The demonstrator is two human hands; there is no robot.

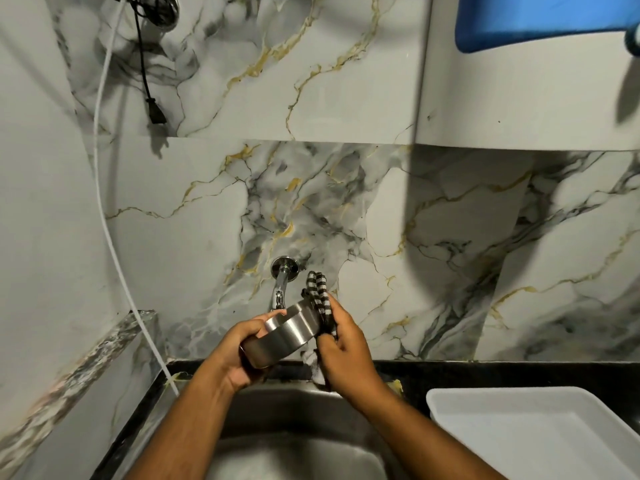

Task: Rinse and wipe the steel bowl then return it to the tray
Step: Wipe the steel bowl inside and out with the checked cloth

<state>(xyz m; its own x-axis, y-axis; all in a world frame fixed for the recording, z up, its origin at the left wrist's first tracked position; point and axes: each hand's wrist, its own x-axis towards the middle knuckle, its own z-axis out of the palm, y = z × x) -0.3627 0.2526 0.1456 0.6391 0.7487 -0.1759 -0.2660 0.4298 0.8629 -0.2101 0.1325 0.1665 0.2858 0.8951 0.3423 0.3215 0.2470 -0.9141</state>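
Note:
My left hand [239, 351] grips the steel bowl [282, 336], tilted on its side above the sink, with its outer wall facing me. My right hand [341, 351] is closed on a black-and-white checked cloth [318, 294] and presses it against the bowl's right side. One end of the cloth sticks up above the bowl, and another end hangs below my right hand. The white tray [540, 434] sits on the counter at the lower right with nothing visible inside it.
A chrome tap [282, 282] juts from the marble wall just behind the bowl. The steel sink [294, 441] lies below my arms. A white hose [104, 188] and a black cable [145, 71] hang at the left. A blue object [540, 19] is at the upper right.

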